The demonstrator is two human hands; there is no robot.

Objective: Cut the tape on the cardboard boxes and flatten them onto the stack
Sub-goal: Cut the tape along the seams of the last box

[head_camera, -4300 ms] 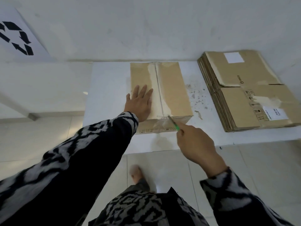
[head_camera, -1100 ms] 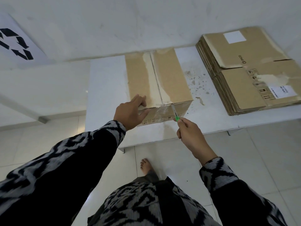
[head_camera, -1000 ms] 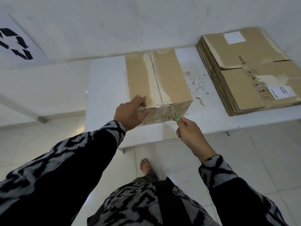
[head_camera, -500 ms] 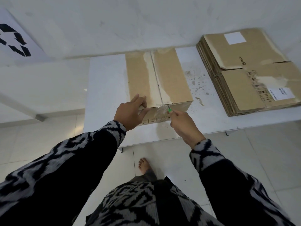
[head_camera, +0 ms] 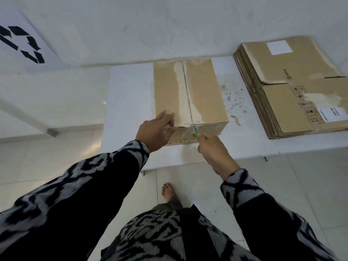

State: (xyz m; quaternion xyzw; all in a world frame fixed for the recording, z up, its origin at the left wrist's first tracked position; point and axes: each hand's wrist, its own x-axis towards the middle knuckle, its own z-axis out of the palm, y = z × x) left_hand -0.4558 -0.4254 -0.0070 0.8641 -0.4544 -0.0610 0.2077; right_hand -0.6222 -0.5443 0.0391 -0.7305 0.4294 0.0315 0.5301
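— One box [head_camera: 188,93] stands on the bench [head_camera: 130,102], its back end near the far edge, its front face a little back from the near edge. How will it handle?

— Light and probably empty, I judge. Stiff at the edges and corners, soft in the middle of the flaps, so hold it at a front corner, not on the seam.

— Which is where the left hand [head_camera: 155,132] sits?

— Yes, fingers spread over the front top edge left of the seam, thumb against the front face. The right hand [head_camera: 211,147] is closed round a green-handled cutter [head_camera: 195,129], its blade at the tape [head_camera: 189,127] where the seam meets the front edge.

— Changed from four seconds ago?

— Then the left palm lay flat on top; now it hooks the edge. The cutter has stayed at that front tape.

— And the stack [head_camera: 293,87]?

— Flat boxes piled at the bench's right end, well apart from the box.
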